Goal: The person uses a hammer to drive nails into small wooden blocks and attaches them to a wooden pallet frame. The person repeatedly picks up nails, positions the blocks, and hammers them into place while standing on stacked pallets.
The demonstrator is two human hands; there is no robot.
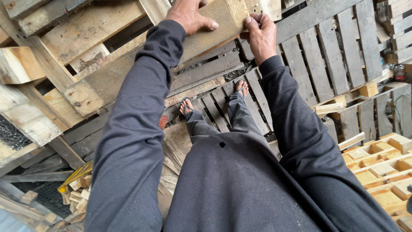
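Head view: both hands, left point(187, 16) and right point(260, 35), clamp their fingers on a pale wood block point(216, 23) raised over the pallets point(330, 56), mid-carry, needing a steady two-handed set-down.

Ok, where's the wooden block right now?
Top centre of the head view: the wooden block is gripped by the left hand and right hand, above the grey pallets.

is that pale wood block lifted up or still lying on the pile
Lifted. The pale wood block is gripped by the left hand on top and the right hand at its end, tilted above the grey pallets.
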